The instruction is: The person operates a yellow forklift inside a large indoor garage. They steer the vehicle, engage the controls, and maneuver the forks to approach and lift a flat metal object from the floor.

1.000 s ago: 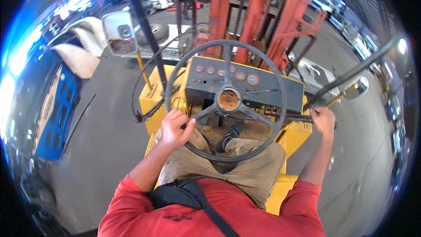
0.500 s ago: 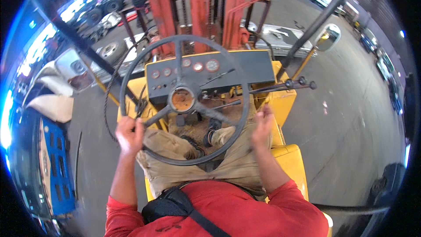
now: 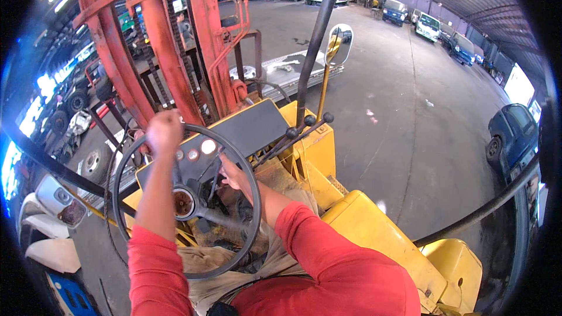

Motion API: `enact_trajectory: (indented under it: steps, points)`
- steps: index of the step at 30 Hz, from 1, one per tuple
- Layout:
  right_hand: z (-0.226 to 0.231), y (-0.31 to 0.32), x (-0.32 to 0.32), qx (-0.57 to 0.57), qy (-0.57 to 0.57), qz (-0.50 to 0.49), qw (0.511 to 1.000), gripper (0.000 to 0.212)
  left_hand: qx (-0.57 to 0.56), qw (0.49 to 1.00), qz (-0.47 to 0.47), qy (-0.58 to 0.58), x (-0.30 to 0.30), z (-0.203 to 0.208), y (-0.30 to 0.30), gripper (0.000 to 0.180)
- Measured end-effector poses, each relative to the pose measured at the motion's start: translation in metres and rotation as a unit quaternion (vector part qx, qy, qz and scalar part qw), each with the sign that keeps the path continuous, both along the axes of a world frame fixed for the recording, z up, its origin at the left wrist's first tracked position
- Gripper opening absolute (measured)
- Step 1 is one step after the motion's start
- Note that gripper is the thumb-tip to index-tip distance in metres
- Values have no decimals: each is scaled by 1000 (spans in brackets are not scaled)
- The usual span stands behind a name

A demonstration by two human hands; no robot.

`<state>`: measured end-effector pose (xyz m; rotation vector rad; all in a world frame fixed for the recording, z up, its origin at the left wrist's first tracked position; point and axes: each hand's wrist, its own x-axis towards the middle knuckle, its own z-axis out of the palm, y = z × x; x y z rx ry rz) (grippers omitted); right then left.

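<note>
My left hand [image 3: 164, 133] is closed on the top of the black steering wheel [image 3: 122, 217], blurred by motion, its arm stretched across the wheel's left half. Inside the wheel's right side, my right hand [image 3: 232, 174] is at a thin column lever [image 3: 209, 168], fingers bent around its end; the exact grip is partly hidden. The right forearm crosses the rim. Behind the wheel stands a dark dashboard [image 3: 246, 131] with round gauges [image 3: 208, 146]. A rusty hub [image 3: 184, 202] sits at the wheel's centre.
A red forklift mast [image 3: 170, 52] rises ahead. Black-knobbed levers [image 3: 298, 131] stand right of the dashboard, by a mirror [image 3: 339, 45] on a yellow post. Parked trucks [image 3: 428, 26] line the far side; a dark blue vehicle [image 3: 514, 140] stands at right. Wheels and parts lie at left.
My left hand has gone from the wheel's left side to its top. My right hand has moved from beside the wheel to the column lever. The view has swung right.
</note>
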<state>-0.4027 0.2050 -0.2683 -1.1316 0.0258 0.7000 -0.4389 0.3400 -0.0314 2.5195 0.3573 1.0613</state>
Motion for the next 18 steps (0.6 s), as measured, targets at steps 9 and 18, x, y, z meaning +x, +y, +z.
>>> enact_trajectory:
  steps: [9, 18]
  points:
    - [-26, -84, 0, -228, -317, 159, 907, 81, 206, 880, -422, 66, -244, -119, -115, 29]
    - [200, -276, -135, -275, -546, -21, 791, 28, 65, 987, 30, 146, -179, -12, 131, 45]
